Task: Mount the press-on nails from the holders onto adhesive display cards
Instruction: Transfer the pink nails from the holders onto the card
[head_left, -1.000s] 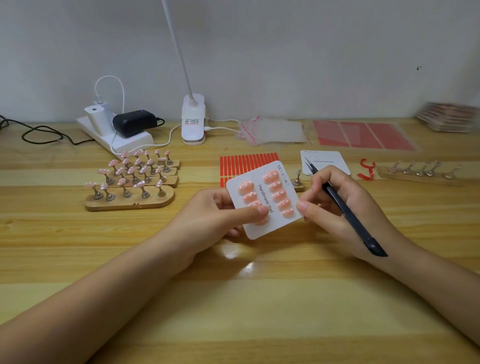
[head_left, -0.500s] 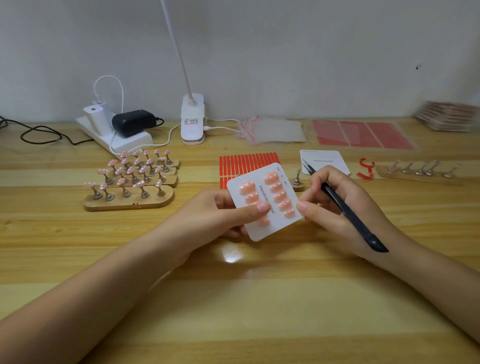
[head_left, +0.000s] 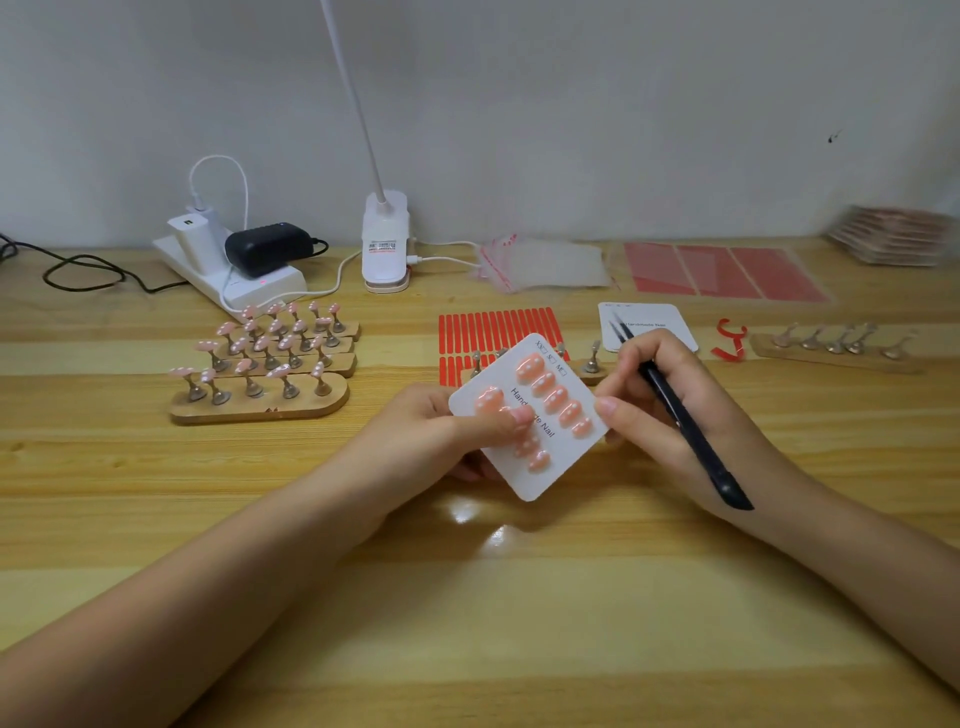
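Mostly white card (head_left: 540, 470), pink nails (head_left: 555, 399)

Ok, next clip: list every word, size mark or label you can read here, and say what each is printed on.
"Handmade Nail": held display card, partly hidden under the left hand's thumb.
"XS", "S", "M" with tick boxes: same card's top edge.
"Handmade Nail": blank card lying behind the right hand, faint.
Label on the lamp base: too small to read.
Mark on the front wooden holder: unreadable.

- White display card (head_left: 540, 470) between both hands, pink white-dotted nails (head_left: 556, 399)
- Black tweezers (head_left: 691, 441) in right hand (head_left: 660, 410)
- Red adhesive strips (head_left: 493, 332) beyond left hand (head_left: 447, 436)
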